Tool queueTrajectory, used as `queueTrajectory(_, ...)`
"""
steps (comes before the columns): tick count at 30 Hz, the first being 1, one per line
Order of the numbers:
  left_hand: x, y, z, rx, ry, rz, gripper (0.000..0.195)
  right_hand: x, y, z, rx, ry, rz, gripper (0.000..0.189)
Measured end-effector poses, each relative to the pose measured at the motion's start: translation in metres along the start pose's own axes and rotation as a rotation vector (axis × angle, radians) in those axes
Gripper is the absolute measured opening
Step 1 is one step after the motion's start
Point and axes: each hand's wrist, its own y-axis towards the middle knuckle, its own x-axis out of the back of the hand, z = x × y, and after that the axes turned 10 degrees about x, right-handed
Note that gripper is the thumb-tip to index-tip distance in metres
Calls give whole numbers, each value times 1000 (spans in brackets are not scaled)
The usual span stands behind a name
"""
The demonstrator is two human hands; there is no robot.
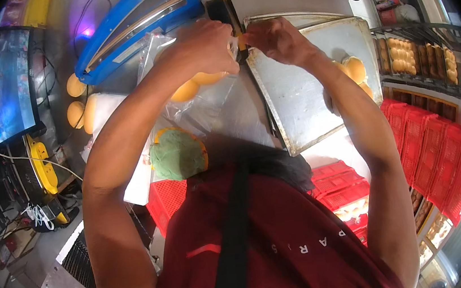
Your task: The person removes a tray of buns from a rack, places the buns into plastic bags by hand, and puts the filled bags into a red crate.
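Observation:
My left hand point(208, 46) grips the gathered neck of a clear plastic bag point(150, 46). Round golden bread buns point(185, 91) show inside the bag, below and beside that hand. Just past my left fingers stands a black and yellow bag-neck tape sealer point(234, 13), and the bunched plastic is against its near end. On the sealer's other side my right hand point(276, 40) has its fingers drawn together, with the fingertips at the sealer. Whether they pinch plastic or tape is too small to tell.
A blue impulse heat sealer point(145, 34) lies behind my left hand. Loose buns point(76, 114) sit at left, near a green cloth point(178, 154). Metal baking trays point(301, 89) with several buns point(354, 69) lie at right. Red plastic crates point(436, 150) stand beyond; a screen point(10, 86) is far left.

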Motion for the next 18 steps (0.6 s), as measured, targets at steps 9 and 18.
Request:
queueTrajectory(9, -93, 43, 17, 76, 155, -60, 75, 2, 22, -48, -517, -521, 461, 25)
queueTrajectory(18, -81, 3, 55, 178, 154, 27, 94, -47, -40, 19, -480, -484, -108, 17)
